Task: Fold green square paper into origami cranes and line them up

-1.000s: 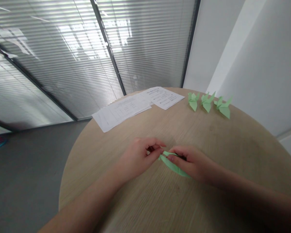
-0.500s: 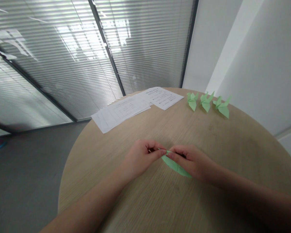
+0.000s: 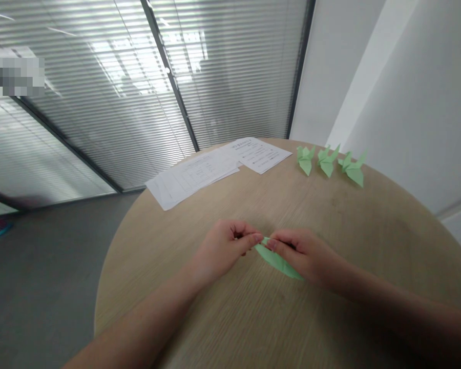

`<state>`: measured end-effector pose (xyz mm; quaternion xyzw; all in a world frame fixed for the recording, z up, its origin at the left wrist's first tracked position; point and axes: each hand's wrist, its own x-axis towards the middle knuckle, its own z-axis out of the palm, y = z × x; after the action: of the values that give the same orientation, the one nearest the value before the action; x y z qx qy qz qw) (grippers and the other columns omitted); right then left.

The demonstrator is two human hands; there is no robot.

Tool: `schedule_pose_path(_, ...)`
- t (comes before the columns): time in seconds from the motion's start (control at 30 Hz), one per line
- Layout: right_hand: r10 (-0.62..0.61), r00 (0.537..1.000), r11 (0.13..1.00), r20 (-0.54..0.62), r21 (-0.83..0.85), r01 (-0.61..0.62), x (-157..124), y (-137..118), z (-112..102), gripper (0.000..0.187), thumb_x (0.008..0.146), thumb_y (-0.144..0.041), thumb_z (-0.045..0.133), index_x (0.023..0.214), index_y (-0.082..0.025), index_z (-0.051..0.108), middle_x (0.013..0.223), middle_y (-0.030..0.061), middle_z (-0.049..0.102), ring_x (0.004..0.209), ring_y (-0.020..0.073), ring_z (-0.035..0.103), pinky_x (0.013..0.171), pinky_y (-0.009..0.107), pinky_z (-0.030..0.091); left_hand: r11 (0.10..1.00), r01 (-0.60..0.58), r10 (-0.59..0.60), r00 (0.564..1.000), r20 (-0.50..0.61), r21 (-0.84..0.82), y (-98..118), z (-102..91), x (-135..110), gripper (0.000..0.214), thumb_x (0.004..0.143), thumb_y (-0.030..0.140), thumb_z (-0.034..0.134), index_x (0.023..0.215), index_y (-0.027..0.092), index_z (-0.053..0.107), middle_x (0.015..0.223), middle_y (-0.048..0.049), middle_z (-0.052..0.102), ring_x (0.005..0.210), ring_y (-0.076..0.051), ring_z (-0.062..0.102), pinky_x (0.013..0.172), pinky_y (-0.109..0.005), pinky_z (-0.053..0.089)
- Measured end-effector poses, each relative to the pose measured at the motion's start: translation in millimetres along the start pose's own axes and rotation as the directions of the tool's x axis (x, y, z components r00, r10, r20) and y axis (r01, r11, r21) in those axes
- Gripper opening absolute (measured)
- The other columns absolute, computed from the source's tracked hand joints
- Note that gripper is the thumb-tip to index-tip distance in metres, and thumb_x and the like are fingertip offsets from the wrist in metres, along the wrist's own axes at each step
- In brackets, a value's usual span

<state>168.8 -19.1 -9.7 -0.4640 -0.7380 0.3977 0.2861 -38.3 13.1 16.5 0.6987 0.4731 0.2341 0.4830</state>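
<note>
A folded piece of light green paper [image 3: 278, 263] is between my two hands, above the middle of the round wooden table [image 3: 230, 323]. My left hand [image 3: 228, 248] pinches its far left tip between thumb and fingers. Closed on the same paper from the right, my right hand [image 3: 301, 251] has its thumb lying along the upper edge. The lower edge of the paper hangs free below the right thumb; the rest is covered by fingers.
Three green paper cranes, among them the rightmost crane [image 3: 353, 170], stand in a row at the far right of the table. Printed sheets [image 3: 200, 171] lie overlapping at the far left edge. Blinds on a glass wall [image 3: 234, 77] rise behind.
The fingertips have shifted slightly, with a little more green paper showing between the two thumbs. Both hands stay in nearly the same place.
</note>
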Motion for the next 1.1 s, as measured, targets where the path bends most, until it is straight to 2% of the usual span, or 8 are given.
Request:
schedule_pose_path(0.2,0.048,0.999,0.999,-0.010,0.023,-0.048,0,0,-1,0.038,0.095,-0.043,0.048,0.064,-0.020,0.046,0.060,-0.0034,0.039,0.056,0.0115,0.039,0.051,0.025,0.027,0.998,-0.006,0.000,0.997,-0.082,-0.064,2,-11.4,5,0.027,0.079,0.041,0.068,0.069,0.016,0.068,0.063,0.0002,0.062,0.055,-0.011,0.052,0.053,-0.023,0.045)
schedule_pose_path(0.4,0.079,0.995,0.994,-0.056,0.083,-0.074,2,-1,-2,0.041,0.092,-0.050,0.051,0.064,-0.020,0.049,0.060,-0.0023,0.040,0.056,0.0120,0.038,0.049,0.024,0.028,0.978,-0.127,0.054,0.922,-0.383,-0.168,0,-16.8,9,0.026,0.085,0.043,0.063,0.079,0.017,0.065,0.070,0.0006,0.060,0.056,-0.010,0.052,0.053,-0.023,0.047)
schedule_pose_path(0.47,0.103,0.991,0.987,-0.083,0.136,-0.091,4,0,-2,0.041,0.091,-0.052,0.052,0.065,-0.019,0.052,0.061,-0.0019,0.041,0.056,0.0121,0.039,0.048,0.024,0.029,0.971,-0.128,0.049,0.934,-0.354,-0.203,-2,-9.9,8,0.031,0.087,0.047,0.061,0.085,0.016,0.068,0.077,-0.0017,0.063,0.062,-0.012,0.055,0.058,-0.024,0.050)
schedule_pose_path(0.57,0.138,0.986,0.968,-0.097,0.223,-0.114,5,1,-1,0.043,0.089,-0.056,0.052,0.071,-0.018,0.060,0.062,-0.0010,0.044,0.056,0.0125,0.040,0.047,0.024,0.030,0.969,-0.084,0.043,0.984,-0.171,-0.234,-4,3.0,7,0.035,0.085,0.048,0.064,0.094,0.015,0.072,0.079,-0.0026,0.065,0.068,-0.014,0.057,0.062,-0.027,0.051)
schedule_pose_path(0.67,0.140,0.989,0.959,-0.057,0.258,-0.121,5,-1,0,0.043,0.089,-0.057,0.053,0.073,-0.018,0.062,0.062,-0.0008,0.045,0.056,0.0127,0.040,0.048,0.024,0.031,0.973,-0.057,0.038,0.995,-0.089,-0.222,-5,10.1,6,0.029,0.082,0.043,0.068,0.089,0.015,0.072,0.072,-0.0011,0.064,0.065,-0.013,0.056,0.062,-0.027,0.048)
schedule_pose_path(0.8,0.140,0.990,0.952,0.030,0.271,-0.143,3,-5,2,0.043,0.087,-0.058,0.056,0.071,-0.019,0.059,0.061,-0.0020,0.043,0.056,0.0123,0.039,0.048,0.024,0.030,0.985,-0.046,0.026,0.993,-0.118,-0.169,-3,4.9,5,0.024,0.082,0.038,0.068,0.076,0.015,0.070,0.067,-0.0007,0.064,0.062,-0.013,0.055,0.061,-0.026,0.045)
schedule_pose_path(0.97,0.182,0.973,0.935,0.144,0.280,-0.216,1,-3,3,0.045,0.084,-0.060,0.061,0.066,-0.020,0.051,0.058,-0.0036,0.039,0.053,0.0109,0.037,0.046,0.024,0.028,0.981,-0.126,0.100,0.980,-0.173,-0.149,-2,-3.9,3,0.023,0.082,0.037,0.069,0.074,0.015,0.070,0.065,0.0004,0.061,0.062,-0.012,0.052,0.059,-0.025,0.042)
schedule_pose_path(1.1,0.226,0.965,0.898,0.129,0.357,-0.258,2,2,4,0.050,0.079,-0.066,0.064,0.064,-0.019,0.051,0.057,-0.0042,0.038,0.051,0.0104,0.036,0.046,0.024,0.027,0.933,-0.152,0.084,0.974,-0.211,-0.327,-6,7.5,5,0.027,0.084,0.042,0.068,0.092,0.016,0.071,0.081,-0.0020,0.067,0.074,-0.014,0.060,0.071,-0.028,0.050)
